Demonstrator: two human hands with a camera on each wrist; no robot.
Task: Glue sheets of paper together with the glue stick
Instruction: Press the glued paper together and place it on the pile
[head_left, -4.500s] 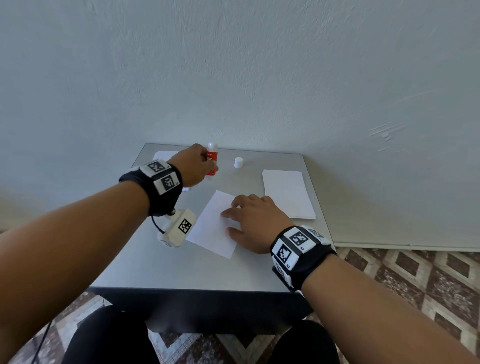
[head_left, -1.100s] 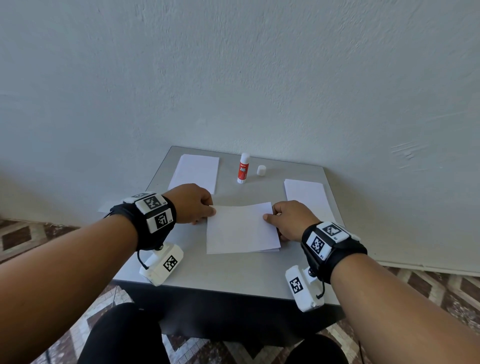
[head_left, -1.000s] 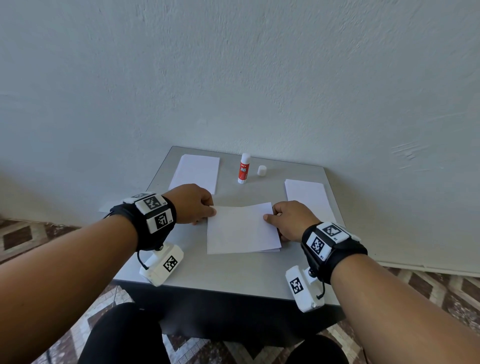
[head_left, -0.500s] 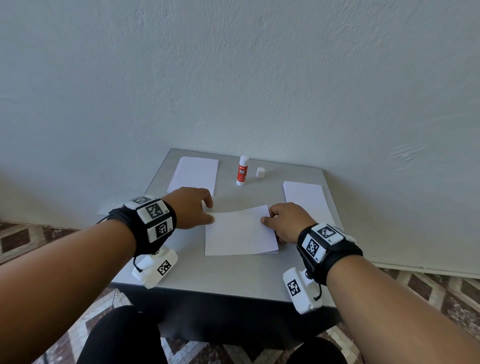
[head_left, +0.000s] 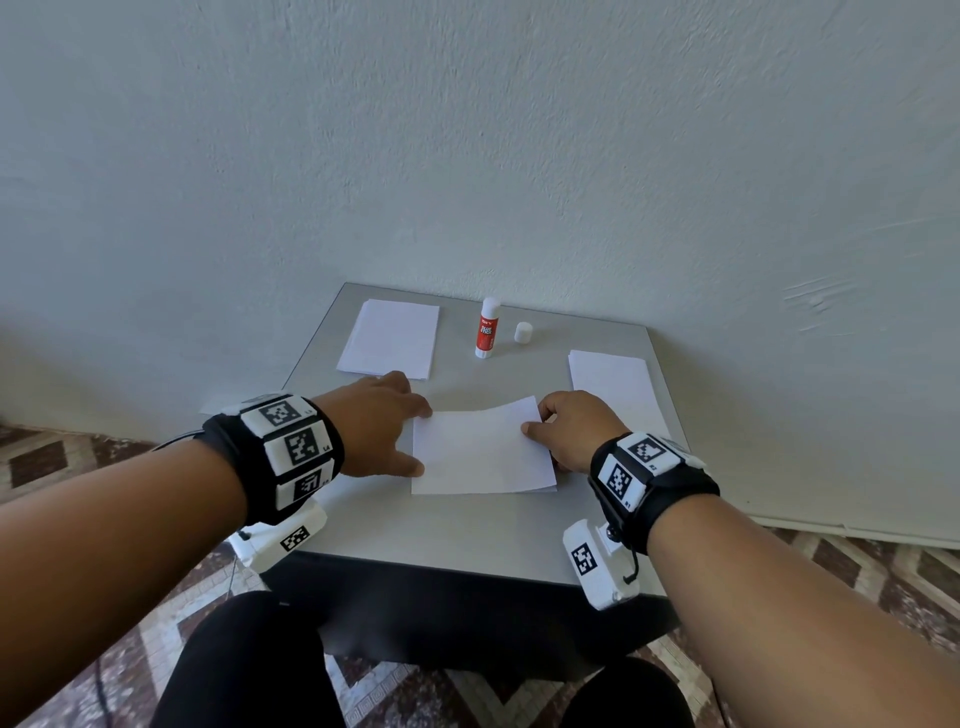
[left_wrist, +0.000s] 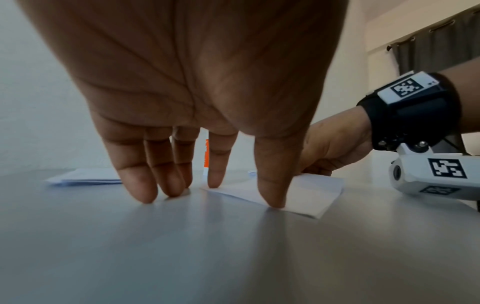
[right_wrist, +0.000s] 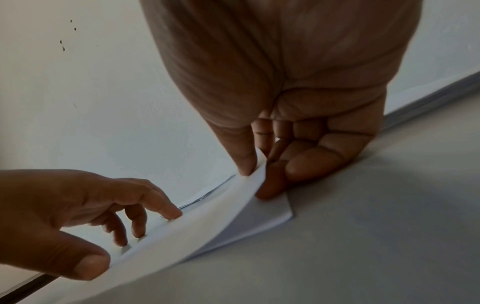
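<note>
Two white sheets (head_left: 480, 452) lie stacked in the middle of the grey table (head_left: 467, 535). My right hand (head_left: 574, 431) pinches the right edge of the top sheet (right_wrist: 221, 207) between thumb and curled fingers, and that edge is lifted off the lower sheet (right_wrist: 262, 216). My left hand (head_left: 382, 421) is spread, its straight fingertips (left_wrist: 271, 197) pressing the left edge of the sheets (left_wrist: 298, 193) and the table. The red and white glue stick (head_left: 487, 328) stands uncapped at the back of the table. Its white cap (head_left: 523, 332) sits just to its right.
A stack of white paper (head_left: 392, 338) lies at the back left and another stack (head_left: 613, 384) at the right, just behind my right hand. The wall (head_left: 467, 130) rises right behind the table. Patterned floor tiles (head_left: 857, 566) lie around it.
My left hand has uncurled and now presses flat fingertips on the sheets' left edge. My right hand has raised the top sheet's right edge a little. The glue stick stayed put.
</note>
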